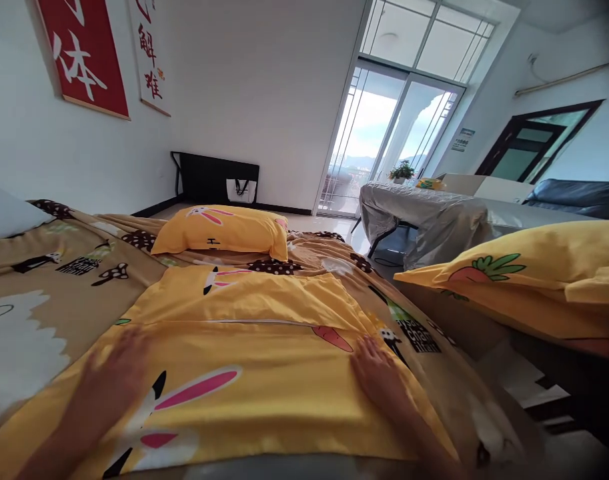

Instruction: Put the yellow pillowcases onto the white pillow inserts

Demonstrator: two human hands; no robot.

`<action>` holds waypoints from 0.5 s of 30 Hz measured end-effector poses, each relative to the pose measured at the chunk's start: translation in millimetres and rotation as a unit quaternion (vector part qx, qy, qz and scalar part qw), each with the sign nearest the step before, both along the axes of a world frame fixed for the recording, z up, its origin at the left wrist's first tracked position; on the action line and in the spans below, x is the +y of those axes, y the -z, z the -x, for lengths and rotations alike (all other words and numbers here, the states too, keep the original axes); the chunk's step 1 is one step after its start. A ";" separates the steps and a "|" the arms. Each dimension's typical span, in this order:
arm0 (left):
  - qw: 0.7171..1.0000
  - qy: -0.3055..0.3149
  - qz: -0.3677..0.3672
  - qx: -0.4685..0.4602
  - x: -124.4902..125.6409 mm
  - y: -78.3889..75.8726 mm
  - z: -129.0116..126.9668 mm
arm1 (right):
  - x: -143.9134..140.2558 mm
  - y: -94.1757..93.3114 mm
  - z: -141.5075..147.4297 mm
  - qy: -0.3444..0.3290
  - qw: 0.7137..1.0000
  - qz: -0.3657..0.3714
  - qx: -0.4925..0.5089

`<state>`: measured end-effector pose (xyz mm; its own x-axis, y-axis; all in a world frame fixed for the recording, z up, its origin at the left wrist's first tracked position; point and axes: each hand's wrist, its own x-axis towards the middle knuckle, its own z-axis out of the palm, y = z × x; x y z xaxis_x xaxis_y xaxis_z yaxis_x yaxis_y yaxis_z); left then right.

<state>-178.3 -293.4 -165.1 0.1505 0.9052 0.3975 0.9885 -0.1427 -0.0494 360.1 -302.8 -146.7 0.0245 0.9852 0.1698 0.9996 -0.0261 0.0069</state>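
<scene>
A yellow pillowcase (264,393) with rabbit and carrot prints lies spread flat in front of me, its open edge running crosswise with a flap (274,297) beyond it. On its left side, near that edge, rests my left hand (115,370), palm down with fingers stretched out and somewhat blurred. My right hand (378,370) lies on the right side beside the carrot print, fingers extended on the cloth. Neither hand grips anything that I can see. Farther off sits a plump yellow pillow (224,230) with the same kind of print.
Beneath everything spreads a tan printed blanket (94,280). Another yellow pillow (544,260) is at the right, over dark furniture. A plastic-covered table (434,200) stands behind, near glass doors (384,133). A black panel (204,177) with a white bag (241,191) leans at the wall.
</scene>
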 end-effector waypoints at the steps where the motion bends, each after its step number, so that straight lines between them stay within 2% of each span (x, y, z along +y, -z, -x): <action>1: 0.998 0.042 0.048 0.004 0.1 -7.8 -29.1 | -0.8 -5.8 19.8 -0.034 0.999 0.007 0.021; 2: 0.991 0.092 0.098 -0.006 -0.3 -16.3 -58.7 | -1.5 -11.8 41.9 -0.069 0.996 0.023 0.048; 4: 0.959 0.213 0.184 -0.034 -2.4 -31.5 -113.3 | -3.2 -21.3 87.7 -0.132 0.984 0.060 0.099; 5: 0.940 0.252 0.228 -0.045 -4.1 -36.4 -135.6 | -5.0 -23.7 109.2 -0.167 0.976 0.079 0.114; 7: 0.912 0.287 0.287 -0.061 -9.6 -37.2 -165.9 | -12.1 -22.5 144.3 -0.228 0.957 0.108 0.140; 9: 0.903 0.302 0.300 -0.067 -19.9 -26.0 -176.2 | -24.9 -15.3 165.5 -0.270 0.943 0.118 0.154; 12: 0.899 0.332 0.280 -0.063 -46.6 -2.0 -162.9 | -50.7 -4.4 172.9 -0.307 0.930 0.123 0.157; 14: 0.882 0.358 0.298 -0.074 -67.8 2.8 -146.2 | -65.0 -5.1 169.0 -0.344 0.912 0.150 0.165; 15: 0.871 0.371 0.311 -0.084 -76.8 -1.2 -138.7 | -68.9 -8.5 167.0 -0.364 0.898 0.169 0.178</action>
